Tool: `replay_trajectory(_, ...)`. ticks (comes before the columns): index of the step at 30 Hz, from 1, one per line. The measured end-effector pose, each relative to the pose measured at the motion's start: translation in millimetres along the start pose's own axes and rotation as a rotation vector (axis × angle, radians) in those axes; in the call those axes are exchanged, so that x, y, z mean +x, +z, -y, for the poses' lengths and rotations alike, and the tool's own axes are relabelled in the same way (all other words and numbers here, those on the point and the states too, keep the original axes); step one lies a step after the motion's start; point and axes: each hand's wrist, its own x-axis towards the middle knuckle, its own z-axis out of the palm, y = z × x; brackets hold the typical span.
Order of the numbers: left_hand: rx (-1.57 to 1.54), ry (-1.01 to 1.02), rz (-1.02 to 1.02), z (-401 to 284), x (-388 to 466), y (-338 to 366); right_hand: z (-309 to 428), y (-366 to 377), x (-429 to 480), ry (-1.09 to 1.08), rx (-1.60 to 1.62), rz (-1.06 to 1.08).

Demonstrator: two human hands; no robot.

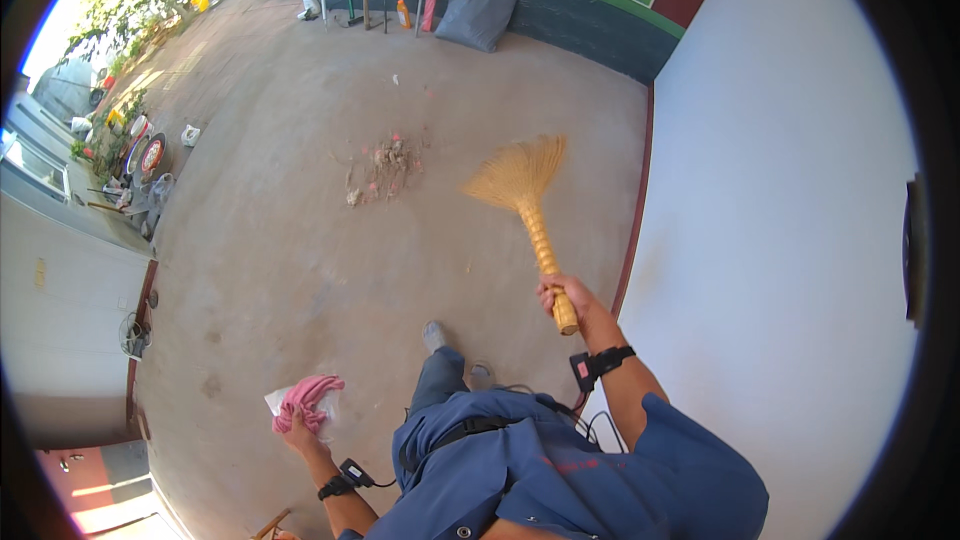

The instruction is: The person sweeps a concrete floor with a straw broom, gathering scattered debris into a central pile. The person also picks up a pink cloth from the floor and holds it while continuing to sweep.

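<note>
My right hand [566, 295] is closed round the lower handle of a straw hand broom [541, 240], whose bristles fan out over the concrete floor towards the far wall. In my left hand [303, 436] is a bunched pink cloth [307, 399], together with something white and thin, perhaps a plastic bag or paper [279, 396]. A heap of swept debris [395, 157] with grey clumps and small pink bits lies on the floor to the left of the bristles. The broom and the heap are apart.
A white wall [720, 187] rises close on my right. At the far wall are a full grey sack [480, 7], an orange bottle [403, 13] and several upright long-handled tools. Basins [153, 156] and bags stand by the left edge. A wooden piece [271, 523] shows at the bottom.
</note>
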Motion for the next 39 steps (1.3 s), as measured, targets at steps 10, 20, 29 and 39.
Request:
replay_trajectory(10, 0.125, -0.097, 0.062, 30.7, 98.0, 267.7, 120.9, 6.1, 133.4, 0.006, -0.403, -0.149)
replay_trajectory(20, 0.108, -0.074, 0.131, -32.0, 180.1, 555.1, 381.2, 148.0, 247.6, -0.258, -0.872, -0.312)
replay_trajectory(29, 0.033, -0.056, -0.059, -35.6, 226.9, 703.8, 572.7, 234.6, 413.7, -0.285, -1.106, -0.383)
replay_trajectory(39, 0.161, -0.142, -0.254, 19.3, 280.8, 1000.7, 886.4, 331.5, 774.9, -0.481, -1.856, -0.243)
